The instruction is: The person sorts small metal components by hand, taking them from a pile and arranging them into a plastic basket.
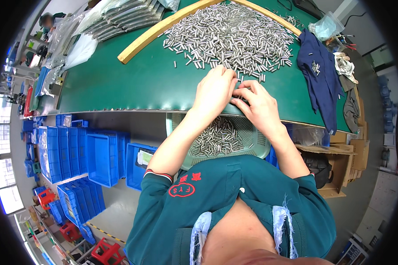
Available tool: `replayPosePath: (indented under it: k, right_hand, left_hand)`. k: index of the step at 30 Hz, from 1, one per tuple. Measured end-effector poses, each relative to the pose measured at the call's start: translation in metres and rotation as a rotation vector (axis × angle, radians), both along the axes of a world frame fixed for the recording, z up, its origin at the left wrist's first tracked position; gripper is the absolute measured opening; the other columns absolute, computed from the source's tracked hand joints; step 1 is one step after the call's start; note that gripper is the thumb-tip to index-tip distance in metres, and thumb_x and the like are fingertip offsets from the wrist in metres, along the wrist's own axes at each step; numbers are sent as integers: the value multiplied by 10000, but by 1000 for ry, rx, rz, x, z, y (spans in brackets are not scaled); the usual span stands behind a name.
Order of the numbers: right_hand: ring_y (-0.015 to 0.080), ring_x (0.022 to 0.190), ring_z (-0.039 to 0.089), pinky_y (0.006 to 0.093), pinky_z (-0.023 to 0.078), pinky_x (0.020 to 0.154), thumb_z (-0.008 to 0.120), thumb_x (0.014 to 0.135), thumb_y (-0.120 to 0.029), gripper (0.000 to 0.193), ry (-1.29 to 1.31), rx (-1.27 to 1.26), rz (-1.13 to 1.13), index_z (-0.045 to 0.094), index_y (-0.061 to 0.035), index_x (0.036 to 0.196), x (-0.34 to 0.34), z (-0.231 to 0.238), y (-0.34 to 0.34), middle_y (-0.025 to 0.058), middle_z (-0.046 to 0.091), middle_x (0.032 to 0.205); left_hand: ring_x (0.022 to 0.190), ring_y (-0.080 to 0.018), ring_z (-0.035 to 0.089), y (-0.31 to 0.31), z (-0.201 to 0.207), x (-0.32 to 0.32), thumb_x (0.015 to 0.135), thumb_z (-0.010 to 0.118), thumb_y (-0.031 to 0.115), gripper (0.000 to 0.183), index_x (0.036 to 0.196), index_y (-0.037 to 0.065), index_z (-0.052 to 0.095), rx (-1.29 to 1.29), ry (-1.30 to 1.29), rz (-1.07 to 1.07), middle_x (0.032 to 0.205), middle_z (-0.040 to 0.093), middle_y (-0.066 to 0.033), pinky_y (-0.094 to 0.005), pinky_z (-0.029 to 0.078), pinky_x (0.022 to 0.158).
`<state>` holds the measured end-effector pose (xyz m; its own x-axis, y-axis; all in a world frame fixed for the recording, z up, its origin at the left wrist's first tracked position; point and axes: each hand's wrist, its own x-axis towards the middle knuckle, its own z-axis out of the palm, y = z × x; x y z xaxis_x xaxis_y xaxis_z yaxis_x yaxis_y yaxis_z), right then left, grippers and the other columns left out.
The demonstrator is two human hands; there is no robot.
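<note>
A wide heap of short silvery metal pins point(227, 37) lies on the green tabletop point(115, 81). At the heap's near side, my left hand point(214, 90) bends over the table with its fingers together; what it holds, if anything, is hidden. Facing it, my right hand point(258, 104) has thumb and fingers curled around what looks like a small metal pin by the table's front edge. A few loose pins show between and just beyond the fingertips. Below the edge, in front of my body, a pale green perforated basket point(263, 143) holds many more pins point(216, 139).
Wooden strips point(148, 39) border the heap at the back. A dark blue cloth point(316, 75) with a few pins on it hangs over the table's right side. Plastic-wrapped packs point(124, 20) are stacked back left. Blue crates point(104, 157) stand below left; a cardboard box point(334, 190) sits below right.
</note>
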<state>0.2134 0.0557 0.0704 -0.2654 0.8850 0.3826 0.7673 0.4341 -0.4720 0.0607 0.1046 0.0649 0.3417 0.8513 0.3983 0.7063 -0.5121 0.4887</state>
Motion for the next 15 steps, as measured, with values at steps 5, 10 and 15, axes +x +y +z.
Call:
replayPosePath:
  k: [5,10,15]
  right_hand:
    - [204,849,603,351,509,704,686,818,-210,126,-46,-4,-47,650,-120,898,10,2,-5,15,585,922]
    - [202,849,602,347,500,707,688,807,-177,106,-34,5,-158,647,-115,883,30,4,-8,3,594,913]
    - [207,860,604,349,500,719,690,807,-176,123,3,-44,-132,650,-106,901,32,7,-8,10,604,927]
  left_hand:
    - [815,-283,623,8,-2,18,822,679,243,203,939,81,641,2,83,64,890,577,-106,-386,517,713]
    - [838,-268,615,6,0,13,802,701,207,213,974,99,639,-7,104,-49,908,562,-93,-372,520,706]
    - [895,-248,596,1,7,-8,793,681,131,219,1009,115,646,-80,91,-194,910,559,-73,-368,505,748]
